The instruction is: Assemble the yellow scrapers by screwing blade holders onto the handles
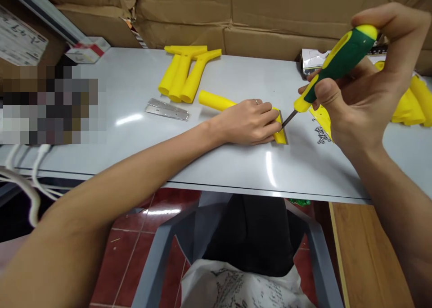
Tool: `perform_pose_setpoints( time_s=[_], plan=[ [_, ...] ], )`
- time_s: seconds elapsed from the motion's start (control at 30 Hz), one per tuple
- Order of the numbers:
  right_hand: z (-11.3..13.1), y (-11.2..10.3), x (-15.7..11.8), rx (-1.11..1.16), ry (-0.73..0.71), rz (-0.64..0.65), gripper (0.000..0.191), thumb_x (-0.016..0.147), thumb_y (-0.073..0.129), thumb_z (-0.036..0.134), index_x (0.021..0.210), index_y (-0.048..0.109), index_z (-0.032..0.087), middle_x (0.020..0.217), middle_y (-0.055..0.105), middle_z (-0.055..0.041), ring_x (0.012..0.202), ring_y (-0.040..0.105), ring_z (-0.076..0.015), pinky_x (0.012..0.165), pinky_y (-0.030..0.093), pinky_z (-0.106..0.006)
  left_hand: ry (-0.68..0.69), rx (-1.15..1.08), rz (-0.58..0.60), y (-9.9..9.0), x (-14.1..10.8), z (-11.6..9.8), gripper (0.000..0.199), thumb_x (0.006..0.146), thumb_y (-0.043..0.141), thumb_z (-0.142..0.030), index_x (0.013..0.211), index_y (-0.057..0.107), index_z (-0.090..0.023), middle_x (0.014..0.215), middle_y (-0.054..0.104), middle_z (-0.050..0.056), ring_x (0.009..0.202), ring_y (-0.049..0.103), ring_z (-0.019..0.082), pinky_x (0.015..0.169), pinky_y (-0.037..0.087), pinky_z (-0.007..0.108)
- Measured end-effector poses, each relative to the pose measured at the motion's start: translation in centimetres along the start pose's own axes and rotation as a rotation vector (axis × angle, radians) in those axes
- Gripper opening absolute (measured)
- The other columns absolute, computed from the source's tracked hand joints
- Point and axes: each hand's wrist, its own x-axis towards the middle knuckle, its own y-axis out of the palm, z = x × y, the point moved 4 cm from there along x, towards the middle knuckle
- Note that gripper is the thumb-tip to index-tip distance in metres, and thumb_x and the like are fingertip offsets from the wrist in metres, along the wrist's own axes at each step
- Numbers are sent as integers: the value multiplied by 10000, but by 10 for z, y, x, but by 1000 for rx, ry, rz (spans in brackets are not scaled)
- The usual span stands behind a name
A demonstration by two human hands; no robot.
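My left hand (251, 122) is closed over a yellow plastic scraper (216, 101) and presses it to the table; the tubular handle sticks out to the left. A metal blade (282, 121) shows along the scraper's right edge. In my right hand (367, 83) is a green and yellow screwdriver (347, 56), tilted, its tip at the blade edge beside my left fingertips. Whether the tip sits on a screw is hidden. A small pile of screws (322, 135) lies right of the scraper, next to a yellow piece (322, 121) partly behind my right hand.
Several yellow scraper bodies (184, 74) lie at the back, with flat metal blades (167, 109) in front of them. More yellow pieces (410, 103) are at the right. Cardboard (189, 15) lines the back of the white table (135, 137). White cables (37, 164) hang at the left.
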Motion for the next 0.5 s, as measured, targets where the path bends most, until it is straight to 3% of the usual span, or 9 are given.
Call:
perform_pose_setpoints(
  time_s=[0.17,0.27,0.4,0.5],
  plan=[
    [-12,-1,3,92,-31,75,584,852,888,608,1354,643,439,1391,498,45,912,742,-109,931,730,-391,-49,33,18,-2,0,-1,334,1148,415,-350,1039,685,-186,976,710,74,837,627,208,620,382,338],
    [-16,1,5,250,52,144,572,852,912,543,1318,604,422,1269,554,32,1000,773,-169,1004,718,-457,-70,42,52,-2,1,-1,328,1145,414,-346,1038,683,-191,972,713,77,817,619,209,601,361,341],
    [-10,4,6,351,169,121,455,865,925,393,1205,623,395,1329,555,29,978,805,-203,856,757,-464,-52,129,112,-2,3,-4,292,1128,411,-280,1028,670,-192,959,718,81,782,630,209,568,334,344],
    [-7,6,4,328,147,54,478,825,951,442,1195,651,405,1245,615,31,867,799,-183,770,754,-425,-43,145,122,-3,4,-7,267,1114,413,-231,1046,668,-188,990,730,89,779,634,206,560,335,341]
  ],
)
